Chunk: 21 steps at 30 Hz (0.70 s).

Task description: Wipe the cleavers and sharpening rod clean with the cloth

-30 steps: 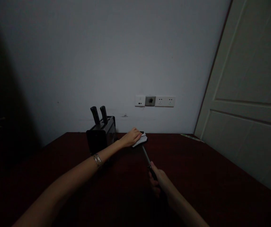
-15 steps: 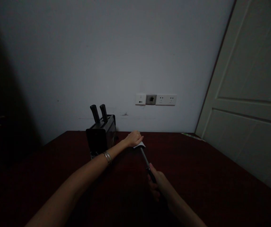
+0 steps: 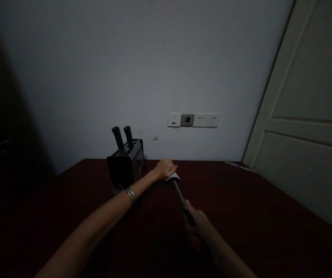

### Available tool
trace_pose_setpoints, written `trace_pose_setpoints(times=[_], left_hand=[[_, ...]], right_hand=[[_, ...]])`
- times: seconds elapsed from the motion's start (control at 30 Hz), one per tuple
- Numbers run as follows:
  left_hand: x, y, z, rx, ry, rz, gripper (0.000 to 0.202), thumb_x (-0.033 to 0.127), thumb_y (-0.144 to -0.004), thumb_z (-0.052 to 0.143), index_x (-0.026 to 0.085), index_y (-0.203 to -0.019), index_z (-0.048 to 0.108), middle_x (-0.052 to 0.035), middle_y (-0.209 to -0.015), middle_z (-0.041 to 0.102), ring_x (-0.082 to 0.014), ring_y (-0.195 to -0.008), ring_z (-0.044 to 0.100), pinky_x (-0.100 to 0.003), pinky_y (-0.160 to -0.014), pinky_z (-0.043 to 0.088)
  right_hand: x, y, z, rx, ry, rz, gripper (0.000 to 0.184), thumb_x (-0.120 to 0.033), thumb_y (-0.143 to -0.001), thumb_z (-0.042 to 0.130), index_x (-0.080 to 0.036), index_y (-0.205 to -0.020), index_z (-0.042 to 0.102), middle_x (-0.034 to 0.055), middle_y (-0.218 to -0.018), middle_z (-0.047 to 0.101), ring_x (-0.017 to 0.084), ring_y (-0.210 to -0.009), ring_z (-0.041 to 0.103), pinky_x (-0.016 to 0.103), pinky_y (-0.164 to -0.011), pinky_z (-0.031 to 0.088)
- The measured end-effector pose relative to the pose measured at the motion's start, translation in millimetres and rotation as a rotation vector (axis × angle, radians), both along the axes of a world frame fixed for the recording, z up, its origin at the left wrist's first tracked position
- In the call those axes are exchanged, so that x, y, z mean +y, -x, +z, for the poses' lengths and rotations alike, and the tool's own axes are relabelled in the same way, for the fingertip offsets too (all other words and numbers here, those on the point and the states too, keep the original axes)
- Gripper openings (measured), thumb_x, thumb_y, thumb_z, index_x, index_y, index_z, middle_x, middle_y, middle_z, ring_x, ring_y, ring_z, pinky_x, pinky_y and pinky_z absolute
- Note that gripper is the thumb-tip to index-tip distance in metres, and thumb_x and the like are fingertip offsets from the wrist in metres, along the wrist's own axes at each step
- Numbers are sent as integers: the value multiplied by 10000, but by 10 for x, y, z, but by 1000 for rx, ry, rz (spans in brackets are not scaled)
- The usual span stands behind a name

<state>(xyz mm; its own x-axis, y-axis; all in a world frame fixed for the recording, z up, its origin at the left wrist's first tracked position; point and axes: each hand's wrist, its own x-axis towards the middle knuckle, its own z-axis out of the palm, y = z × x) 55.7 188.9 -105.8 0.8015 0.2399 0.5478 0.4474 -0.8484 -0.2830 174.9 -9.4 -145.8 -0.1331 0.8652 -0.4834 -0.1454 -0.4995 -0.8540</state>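
Note:
My right hand [image 3: 196,227] is closed around the dark handle of a long thin metal tool, which looks like a sharpening steel or a knife [image 3: 179,193]; its shaft points away from me over the dark red table [image 3: 241,216]. My left hand [image 3: 164,169] is stretched out to the far end of the tool and pinches a white cloth or tissue [image 3: 172,177] around its tip. A bracelet sits on my left wrist. Just left of my left forearm stands a black knife block [image 3: 125,165] with two black handles sticking up.
A grey wall rises behind the table with a row of sockets and a switch [image 3: 194,120]. A white panelled door [image 3: 310,123] stands at the right. A small flat object [image 3: 238,165] lies at the table's far right corner. The left side is in deep shadow.
My left hand with the white cloth has slid a little back along the tool towards me. My right hand keeps its hold on the handle. The view has shifted slightly.

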Motion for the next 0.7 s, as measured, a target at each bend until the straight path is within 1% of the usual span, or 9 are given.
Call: trace_pose_setpoints(times=[0.1, 0.3, 0.47, 0.53, 0.7], left_hand=[[-25, 12, 7, -9, -12, -8, 430, 235, -878, 304, 152, -519, 526, -62, -521, 560, -144, -514, 496, -300, -581, 325], [-107, -1, 22, -17, -25, -43, 458, 238, -881, 273, 159, -498, 511, -67, -510, 551, -154, -514, 500, -311, -571, 324], [-202, -61, -65, -20, -24, -75, 475, 249, -891, 249, 163, -498, 503, -66, -506, 546, -155, -502, 497, -320, -565, 326], [-238, -78, -106, -21, -26, -86, 471, 248, -891, 251, 162, -503, 503, -66, -509, 548, -154, -499, 498, -321, -563, 327], [-315, -52, -164, -29, -38, -96, 458, 225, -887, 254, 160, -509, 504, -65, -504, 551, -156, -495, 504, -320, -547, 326]], right_hand=[[-4, 0, -17, 19, -32, 15, 490, -521, -893, 182, -203, -602, 415, -95, -277, 294, 84, -177, 280, 179, -191, 270], [-15, -4, 2, 68, -17, 32, 502, -547, -882, 181, -206, -594, 410, -96, -275, 297, 80, -180, 276, 176, -194, 281], [-7, -23, 24, 94, 7, 45, 517, -587, -865, 186, -202, -605, 414, -103, -282, 292, 73, -177, 281, 166, -208, 288], [-5, -30, 19, 105, -7, 37, 512, -575, -871, 190, -202, -603, 418, -102, -283, 293, 72, -177, 275, 165, -206, 280], [-20, -13, 35, 122, 26, 53, 521, -521, -897, 146, -202, -589, 420, -90, -286, 310, 73, -179, 266, 173, -207, 278]])
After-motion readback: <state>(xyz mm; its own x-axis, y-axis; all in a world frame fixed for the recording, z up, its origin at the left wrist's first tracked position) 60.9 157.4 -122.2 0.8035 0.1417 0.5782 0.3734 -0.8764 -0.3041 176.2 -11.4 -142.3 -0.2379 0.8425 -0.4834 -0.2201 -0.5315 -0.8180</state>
